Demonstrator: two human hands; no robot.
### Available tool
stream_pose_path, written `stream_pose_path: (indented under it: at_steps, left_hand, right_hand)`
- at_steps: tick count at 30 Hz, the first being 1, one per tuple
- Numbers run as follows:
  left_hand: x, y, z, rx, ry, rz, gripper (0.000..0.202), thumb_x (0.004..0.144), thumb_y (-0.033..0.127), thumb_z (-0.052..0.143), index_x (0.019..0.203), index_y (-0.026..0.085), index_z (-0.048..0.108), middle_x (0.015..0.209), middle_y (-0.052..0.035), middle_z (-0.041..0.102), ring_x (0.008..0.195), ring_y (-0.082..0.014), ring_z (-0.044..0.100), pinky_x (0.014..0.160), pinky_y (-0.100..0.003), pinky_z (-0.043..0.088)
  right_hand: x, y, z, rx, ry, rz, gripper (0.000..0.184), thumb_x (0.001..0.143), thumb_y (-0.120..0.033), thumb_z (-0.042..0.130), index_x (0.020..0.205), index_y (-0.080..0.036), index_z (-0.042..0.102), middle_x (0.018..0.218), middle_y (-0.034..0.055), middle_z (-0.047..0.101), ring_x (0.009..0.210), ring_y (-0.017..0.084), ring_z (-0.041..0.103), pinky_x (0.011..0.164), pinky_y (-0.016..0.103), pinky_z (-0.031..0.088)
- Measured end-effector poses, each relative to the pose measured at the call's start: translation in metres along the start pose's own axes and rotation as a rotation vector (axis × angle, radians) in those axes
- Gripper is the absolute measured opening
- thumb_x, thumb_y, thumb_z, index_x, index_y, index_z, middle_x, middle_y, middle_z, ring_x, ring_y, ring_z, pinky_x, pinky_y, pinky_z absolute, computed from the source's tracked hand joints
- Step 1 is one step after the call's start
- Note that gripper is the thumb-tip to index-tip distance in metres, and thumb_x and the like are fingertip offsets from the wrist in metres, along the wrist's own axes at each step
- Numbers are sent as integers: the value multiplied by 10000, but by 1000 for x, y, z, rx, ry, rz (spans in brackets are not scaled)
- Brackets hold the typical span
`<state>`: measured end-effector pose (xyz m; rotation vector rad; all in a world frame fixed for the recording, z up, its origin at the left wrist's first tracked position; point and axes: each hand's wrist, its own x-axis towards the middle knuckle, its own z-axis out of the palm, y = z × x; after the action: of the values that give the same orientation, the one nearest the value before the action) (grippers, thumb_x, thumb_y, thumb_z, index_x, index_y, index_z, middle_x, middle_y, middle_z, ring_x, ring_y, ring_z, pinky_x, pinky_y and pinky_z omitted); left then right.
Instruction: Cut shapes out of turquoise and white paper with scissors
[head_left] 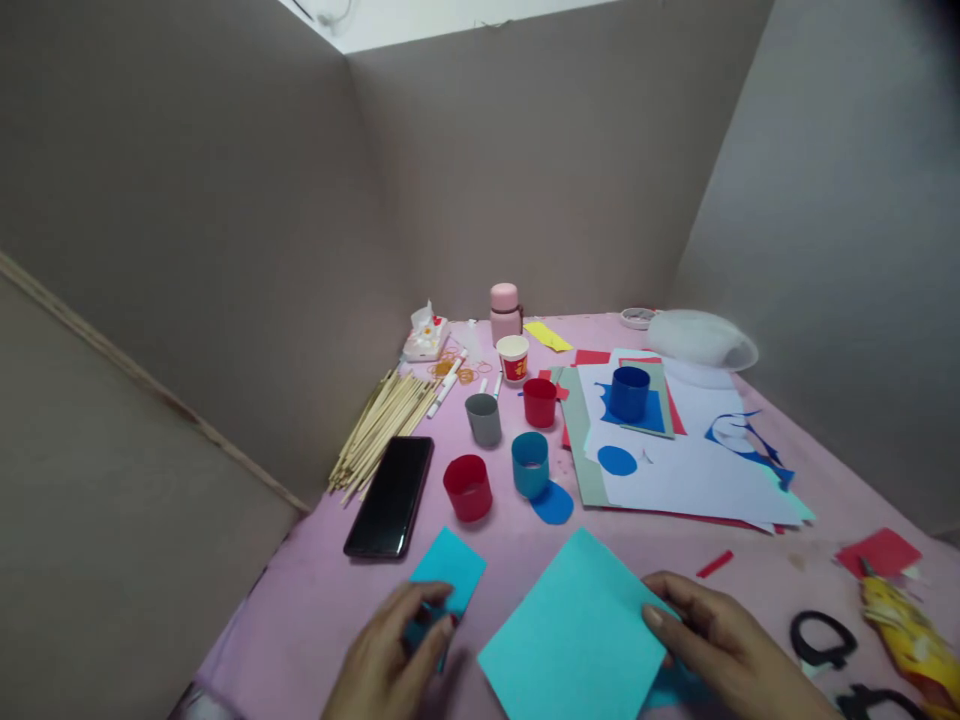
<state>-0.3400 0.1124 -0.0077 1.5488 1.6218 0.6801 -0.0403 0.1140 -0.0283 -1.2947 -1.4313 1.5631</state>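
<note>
My left hand (394,650) rests low on the pink table, its fingers curled on a small turquoise paper piece (448,568). My right hand (720,640) lies on the right edge of a large turquoise paper sheet (574,625), fingers pressed down on it. Above them stand paper cylinders: a red one (468,487), a teal one (530,464) on a blue disc (553,503), a grey one (484,419), a second red one (539,402) and a blue one (629,393).
A black phone (391,496) and a bundle of wooden sticks (382,422) lie at left. Stacked white and coloured sheets (697,470) fill the right. Black scissors (825,640) lie at bottom right. A pink bottle (505,312) and paper cup (513,358) stand behind. Cardboard walls enclose the table.
</note>
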Motion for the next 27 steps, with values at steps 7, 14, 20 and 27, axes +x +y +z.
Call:
stream_pose_path:
  at_steps: [7,14,20,27]
  left_hand:
    - [16,-24,-20,212,218,-54,309,665,339,598,892,130,612,895,-149,629,911,-359,538,846,-489,363]
    - [13,-12,-22,-309,148,-122,383,706,570,570,758,192,538,633,23,552,548,-152,505,506,-268,422]
    - [16,28,15,-579,83,-81,322,746,502,636,798,203,530,648,31,597,538,-111,505,513,-219,427]
    - [32,57,54,-644,-8,-22,291,785,482,618,843,219,507,575,62,586,491,-106,500,484,-195,408]
  right_hand:
    - [19,-11,41,-510,-60,-89,269,904,-352,403,850,-196,614,752,39,672,704,224,625,650,304,439]
    - [20,-1,53,-512,132,-279,362,893,-386,492,1196,-202,565,1218,116,601,1136,264,532,964,363,399]
    - [26,-21,77,244,-73,-47,460,803,-584,588,1034,-188,549,723,-15,551,605,130,533,553,234,439]
    - [19,-7,65,331,101,-12,480,735,-612,626,871,-156,556,577,-35,552,418,74,459,429,192,346]
